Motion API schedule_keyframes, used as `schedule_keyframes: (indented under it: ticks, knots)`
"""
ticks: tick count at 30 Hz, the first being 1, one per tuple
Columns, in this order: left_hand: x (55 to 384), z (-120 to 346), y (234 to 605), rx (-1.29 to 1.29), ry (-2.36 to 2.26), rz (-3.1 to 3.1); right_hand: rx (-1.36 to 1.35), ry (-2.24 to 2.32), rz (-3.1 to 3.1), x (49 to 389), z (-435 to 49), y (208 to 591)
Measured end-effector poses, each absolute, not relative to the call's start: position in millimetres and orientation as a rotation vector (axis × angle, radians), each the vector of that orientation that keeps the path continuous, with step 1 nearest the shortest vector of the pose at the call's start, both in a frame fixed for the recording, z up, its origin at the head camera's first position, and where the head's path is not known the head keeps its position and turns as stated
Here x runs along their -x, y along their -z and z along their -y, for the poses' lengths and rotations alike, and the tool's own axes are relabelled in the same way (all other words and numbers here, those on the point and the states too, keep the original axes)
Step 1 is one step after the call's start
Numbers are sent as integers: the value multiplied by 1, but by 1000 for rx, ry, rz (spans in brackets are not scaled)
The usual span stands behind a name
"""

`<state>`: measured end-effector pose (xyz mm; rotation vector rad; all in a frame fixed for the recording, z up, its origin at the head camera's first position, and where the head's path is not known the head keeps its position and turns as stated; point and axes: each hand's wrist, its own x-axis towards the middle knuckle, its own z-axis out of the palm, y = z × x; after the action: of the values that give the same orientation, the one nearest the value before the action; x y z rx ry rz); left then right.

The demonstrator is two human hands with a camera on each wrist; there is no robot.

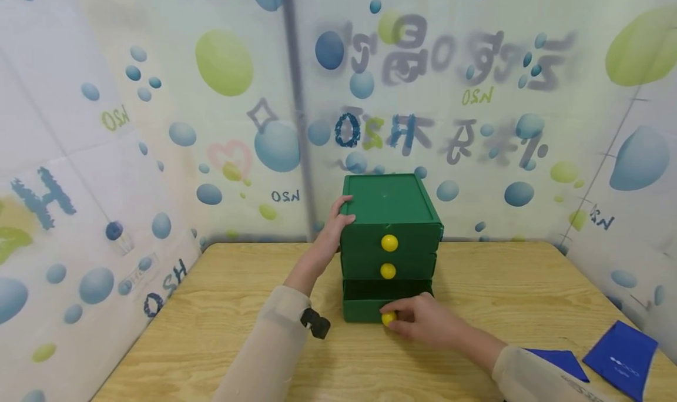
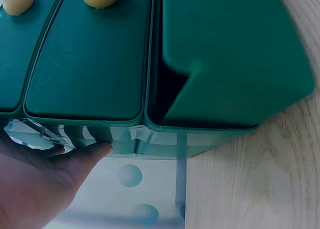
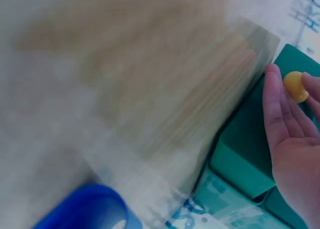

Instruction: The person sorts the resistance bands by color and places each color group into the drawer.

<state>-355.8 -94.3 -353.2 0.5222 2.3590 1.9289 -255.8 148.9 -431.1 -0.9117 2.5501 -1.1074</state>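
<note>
A green chest of drawers (image 1: 388,202) with round yellow knobs stands on the table. Its bottom drawer (image 1: 362,311) is pulled partly out, and the two drawers above are closed. My left hand (image 1: 332,228) holds the chest by its left side, thumb and fingers near the top edge; the left wrist view shows that hand (image 2: 50,179) against the side wall. With thumb and fingers my right hand (image 1: 428,321) pinches the yellow knob (image 1: 388,318) of the bottom drawer. In the right wrist view the knob (image 3: 296,87) sits between thumb and fingers.
Two blue pieces lie at the table's right: a flat pouch-like one (image 1: 621,355) and another (image 1: 563,362) partly behind the right sleeve. A patterned curtain (image 1: 254,155) hangs behind the wooden table (image 1: 211,308). A black clip (image 1: 315,323) is on the left sleeve.
</note>
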Motion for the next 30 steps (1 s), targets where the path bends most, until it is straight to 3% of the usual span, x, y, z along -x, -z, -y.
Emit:
schedule_keyframes:
  ticks: [13, 30]
  knots:
    - [354, 98, 354, -498, -1926, -2345, 895, 989, -2509, 221, -149, 424]
    - [355, 96, 355, -535, -1922, -2346, 836, 1133, -2413, 214, -170, 403]
